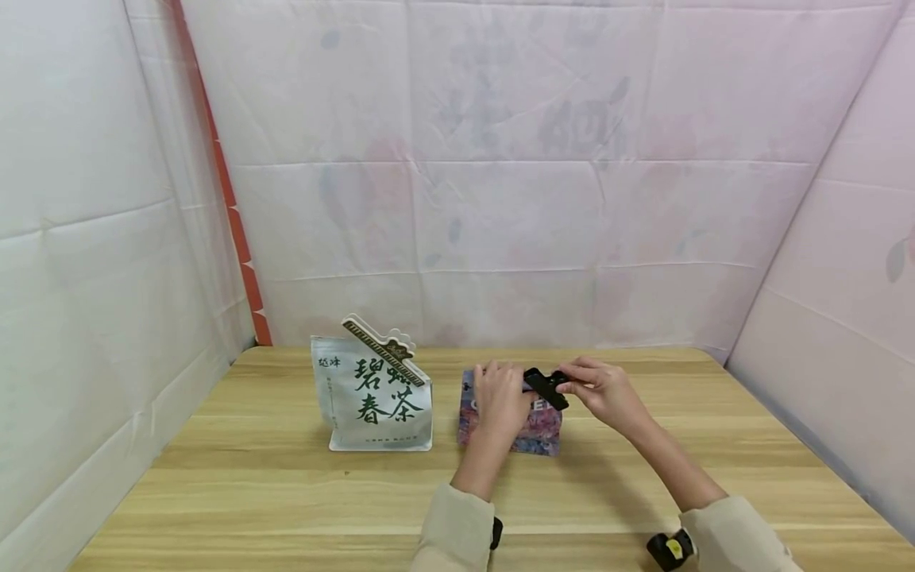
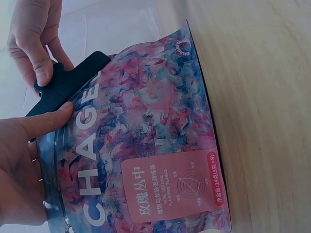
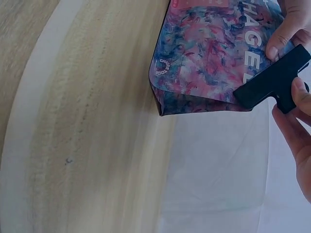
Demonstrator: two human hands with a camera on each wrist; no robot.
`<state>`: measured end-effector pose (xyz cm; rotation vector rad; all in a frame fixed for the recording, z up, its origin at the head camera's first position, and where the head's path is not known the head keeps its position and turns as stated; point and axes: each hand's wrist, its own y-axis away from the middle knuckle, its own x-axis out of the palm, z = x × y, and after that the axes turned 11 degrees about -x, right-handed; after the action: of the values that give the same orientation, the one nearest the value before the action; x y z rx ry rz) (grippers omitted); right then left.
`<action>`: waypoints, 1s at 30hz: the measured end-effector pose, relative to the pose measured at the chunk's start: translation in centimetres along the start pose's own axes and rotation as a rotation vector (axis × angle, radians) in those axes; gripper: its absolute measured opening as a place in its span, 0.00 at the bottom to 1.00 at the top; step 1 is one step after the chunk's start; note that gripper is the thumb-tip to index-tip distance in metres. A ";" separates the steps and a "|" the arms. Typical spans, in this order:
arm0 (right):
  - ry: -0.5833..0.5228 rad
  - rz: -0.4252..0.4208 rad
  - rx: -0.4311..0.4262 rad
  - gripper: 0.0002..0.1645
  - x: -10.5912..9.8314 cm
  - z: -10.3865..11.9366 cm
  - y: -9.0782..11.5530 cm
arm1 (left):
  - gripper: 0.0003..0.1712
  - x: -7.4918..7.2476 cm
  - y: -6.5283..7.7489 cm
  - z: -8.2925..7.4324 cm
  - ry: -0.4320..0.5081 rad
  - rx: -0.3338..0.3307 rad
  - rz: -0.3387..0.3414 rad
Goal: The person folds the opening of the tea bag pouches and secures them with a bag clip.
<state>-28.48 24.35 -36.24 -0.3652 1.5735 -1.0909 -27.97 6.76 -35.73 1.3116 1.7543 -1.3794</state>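
Observation:
A pink and blue tea bag pouch stands on the table, right of the middle in the head view. My left hand pinches its top edge, thumb on the printed front in the left wrist view. With thumb and fingers my right hand grips the handle of a black bulldog clip. The clip lies slantwise over the pouch's top right corner, close to the left thumb. In the right wrist view the clip overlaps the pouch's edge; how firmly it bites cannot be seen.
To the left stands a white tea bag with green lettering, a decorated clip slanted across its top right corner. The wooden table meets a white cloth backdrop behind and at the sides.

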 end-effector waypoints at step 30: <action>0.084 0.246 0.172 0.14 0.0 1.3 -1.1 | 0.15 0.4 0.2 0.4 -0.010 0.070 -0.058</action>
<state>-27.65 23.20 -35.24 -0.0094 1.5385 -1.0506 -28.03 6.49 -36.26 1.2976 1.7648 -1.4893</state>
